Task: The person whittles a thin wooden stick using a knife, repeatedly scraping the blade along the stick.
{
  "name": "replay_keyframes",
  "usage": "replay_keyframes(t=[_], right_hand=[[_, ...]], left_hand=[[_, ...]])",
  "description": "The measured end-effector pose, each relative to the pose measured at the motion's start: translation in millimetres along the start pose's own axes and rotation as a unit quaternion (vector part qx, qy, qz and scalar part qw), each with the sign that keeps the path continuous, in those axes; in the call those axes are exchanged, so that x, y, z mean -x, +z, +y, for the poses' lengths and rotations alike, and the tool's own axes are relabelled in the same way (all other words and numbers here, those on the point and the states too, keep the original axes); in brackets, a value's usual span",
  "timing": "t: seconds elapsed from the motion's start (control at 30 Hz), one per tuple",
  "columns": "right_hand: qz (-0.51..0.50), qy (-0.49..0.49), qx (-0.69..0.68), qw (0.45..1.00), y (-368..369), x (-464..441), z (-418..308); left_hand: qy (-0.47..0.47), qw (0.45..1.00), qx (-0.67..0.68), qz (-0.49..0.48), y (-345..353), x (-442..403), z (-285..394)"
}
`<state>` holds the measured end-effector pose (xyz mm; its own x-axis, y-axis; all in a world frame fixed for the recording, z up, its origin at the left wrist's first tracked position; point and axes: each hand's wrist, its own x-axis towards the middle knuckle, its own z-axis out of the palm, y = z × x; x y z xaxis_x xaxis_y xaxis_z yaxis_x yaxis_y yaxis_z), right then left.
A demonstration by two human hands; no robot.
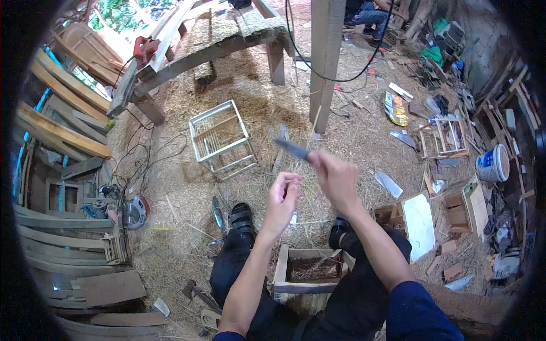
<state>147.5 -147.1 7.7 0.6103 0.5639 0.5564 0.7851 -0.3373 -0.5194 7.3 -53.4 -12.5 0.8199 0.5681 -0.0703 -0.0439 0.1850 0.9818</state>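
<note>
My right hand (336,177) is wrapped round the handle of a knife (293,149), its dark blade pointing up and to the left, slightly blurred. Just left of and below it, my left hand (284,196) is closed in a pinch; whatever sits between its fingertips is too thin to make out against the straw-coloured floor. Between my legs stands a small wooden box (307,288) with an open top and some debris inside. Beyond my hands, a light wooden frame with thin bars (222,139) rests on the floor.
Shavings cover the floor. A wooden post (325,68) rises ahead, near a workbench (210,59). Curved planks (62,133) and a circular saw (135,212) lie left. On the right are a white bucket (492,163) and a white-topped box (418,227). Another person (369,17) sits far back.
</note>
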Motion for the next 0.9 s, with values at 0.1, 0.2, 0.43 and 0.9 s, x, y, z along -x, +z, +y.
replay_keyframes(t=[0.1, 0.2, 0.43, 0.9], right_hand=[[-0.022, 0.060, 0.028, 0.998, -4, -5, 12], [-0.012, -0.059, -0.024, 0.998, -1, 6, 4], [0.038, 0.023, -0.004, 0.999, -3, -6, 22], [0.010, -0.022, -0.025, 0.999, 17, -1, 8]], left_hand=[[0.017, 0.999, -0.029, 0.021, 1, 3, 4], [0.042, 0.998, -0.045, 0.032, 0, 1, -4], [0.050, 0.998, -0.039, 0.027, 2, 1, -2], [-0.008, 0.989, -0.134, 0.054, -6, -14, 14]])
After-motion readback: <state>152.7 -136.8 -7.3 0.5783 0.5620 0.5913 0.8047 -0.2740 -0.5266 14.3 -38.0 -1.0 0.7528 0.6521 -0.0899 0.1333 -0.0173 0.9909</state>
